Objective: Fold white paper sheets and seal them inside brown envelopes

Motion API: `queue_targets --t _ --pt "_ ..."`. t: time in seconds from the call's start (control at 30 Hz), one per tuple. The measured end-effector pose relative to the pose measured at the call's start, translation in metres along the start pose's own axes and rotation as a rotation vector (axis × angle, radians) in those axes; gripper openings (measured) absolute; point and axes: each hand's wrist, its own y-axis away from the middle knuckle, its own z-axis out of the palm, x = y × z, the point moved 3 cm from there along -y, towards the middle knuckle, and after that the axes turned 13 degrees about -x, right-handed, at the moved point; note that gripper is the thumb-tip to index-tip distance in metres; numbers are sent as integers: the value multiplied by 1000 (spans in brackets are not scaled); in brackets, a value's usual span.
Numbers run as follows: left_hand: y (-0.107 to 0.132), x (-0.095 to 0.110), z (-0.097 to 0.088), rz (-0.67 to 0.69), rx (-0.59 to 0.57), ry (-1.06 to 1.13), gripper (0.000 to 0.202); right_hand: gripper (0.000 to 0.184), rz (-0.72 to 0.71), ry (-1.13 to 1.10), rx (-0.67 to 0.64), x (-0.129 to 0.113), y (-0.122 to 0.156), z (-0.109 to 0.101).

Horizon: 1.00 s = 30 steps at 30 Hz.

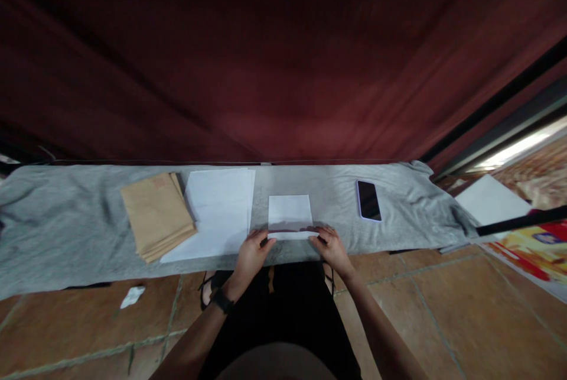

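A sheet of white paper (290, 210) lies in front of me, its near edge turned up into a narrow folded strip. My left hand (254, 253) pinches the left end of that strip between thumb and fingers. At the strip's right end, my right hand (330, 247) grips the same paper, thumb on the near side. Left of my hands rests a stack of larger white sheets (219, 208). Brown paper envelopes (157, 211) lie in a pile partly over those sheets.
A grey cloth (71, 220) covers the long narrow table. A phone with a purple case (369, 200) lies to the right. Behind the table hangs a dark red curtain (283, 72). A white scrap (132, 296) is on the tiled floor, and a colourful printed box (531, 250) is at far right.
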Motion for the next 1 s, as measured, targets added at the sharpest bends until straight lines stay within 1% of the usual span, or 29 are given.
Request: queue_targets --t 0.1,0.2,0.33,0.4,0.53,0.67,0.83,1.0 --pt "-2 1 0 -4 2 4 15 33 20 -40 14 2 -3 0" --pt "-6 4 -2 -48 14 -2 22 35 53 -78 49 4 -8 0" --pt "-15 9 -4 -133 6 -22 24 33 128 -26 70 2 -20 2" --pt "-20 12 -6 -192 -19 -62 24 32 203 43 47 1 -25 3" --pt "-30 15 -9 -346 -109 -162 24 27 366 188 -9 -4 -33 4" --pt "-40 17 -14 -464 -193 -206 26 25 474 257 -62 -10 -40 3" --pt "-49 20 -19 -529 -241 -227 28 27 563 286 -97 -17 -46 -2" --pt "-53 19 -16 -533 -200 -258 28 27 616 284 -87 -21 -53 -7"
